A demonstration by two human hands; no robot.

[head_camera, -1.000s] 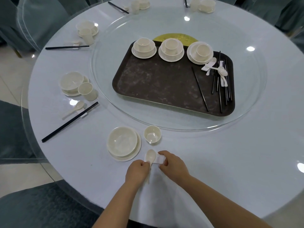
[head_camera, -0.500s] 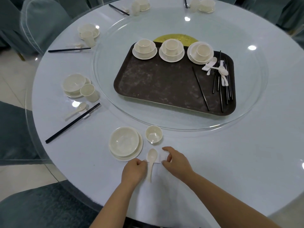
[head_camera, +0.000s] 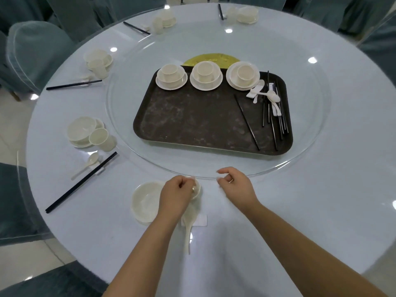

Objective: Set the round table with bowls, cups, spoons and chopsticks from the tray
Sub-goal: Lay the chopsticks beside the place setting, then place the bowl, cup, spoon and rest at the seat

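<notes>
The round counter (head_camera: 321, 189) is partly set. Along its left edge and far rim four places look finished or nearly so: each shows a bowl on a saucer and a cup. The two on the left plainly have black chopsticks and a spoon, while the two far ones are too small to check fully. The nearest place is in progress: a bowl on its saucer (head_camera: 145, 202) sits just left of the person's left arm, a small cup (head_camera: 197, 190) stands beside it, and a white spoon (head_camera: 188, 228) lies on a white rest (head_camera: 200, 220) on the near side of the cup — but no chopsticks lie there yet.

On the dark tray (head_camera: 192, 116), which sits on the glass turntable (head_camera: 310, 146), three stacked bowl-and-cup sets (head_camera: 206, 75) remain in a row at the far edge. A loose pile of black chopsticks (head_camera: 275, 116) and a few white spoons and rests (head_camera: 265, 95) lies at the right end. So at least three more places appear to be left, plus chopsticks for this one.

The left hand (head_camera: 176, 195) hovers over the cup, knuckles up and fingers curled; whether it touches or grips the cup's rim cannot be told, since the hand hides most of it. The right hand (head_camera: 234, 185) is raised just short of the turntable's near edge, fingers loosely curled around nothing — likely on its way toward the tray's chopsticks.
</notes>
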